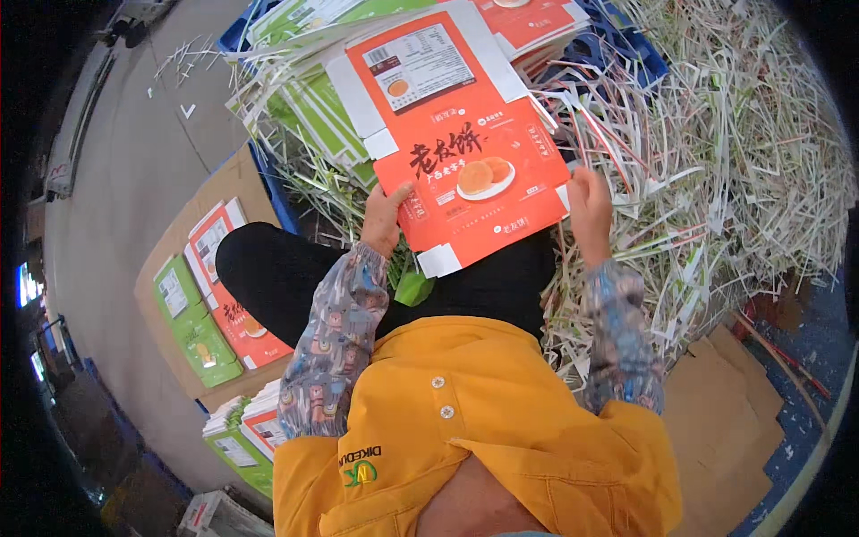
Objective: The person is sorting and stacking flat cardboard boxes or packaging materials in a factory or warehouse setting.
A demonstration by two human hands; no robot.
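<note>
An unfolded orange-red carton blank (483, 215) with a picture of round cakes on a plate lies slanted above my lap. My left hand (385, 217) grips its lower left edge, thumb on top. At the right edge my right hand (590, 215) has its fingers curled round the card. The blank's far half, with a printed label panel and white flaps, reaches over a stack of green carton blanks (327, 116). Another pile of orange-red blanks (537, 25) lies just beyond it. A piece of green card or plastic (414, 288) shows under the near edge.
Shredded paper strips (734, 134) heap up on the right and around the stacks. To the left, a cardboard sheet (165, 309) bears green and orange-red blanks. More blanks stand stacked (240, 438) at lower left. Flattened brown cardboard (716, 430) lies at lower right. Blue pallet edges (273, 188) show.
</note>
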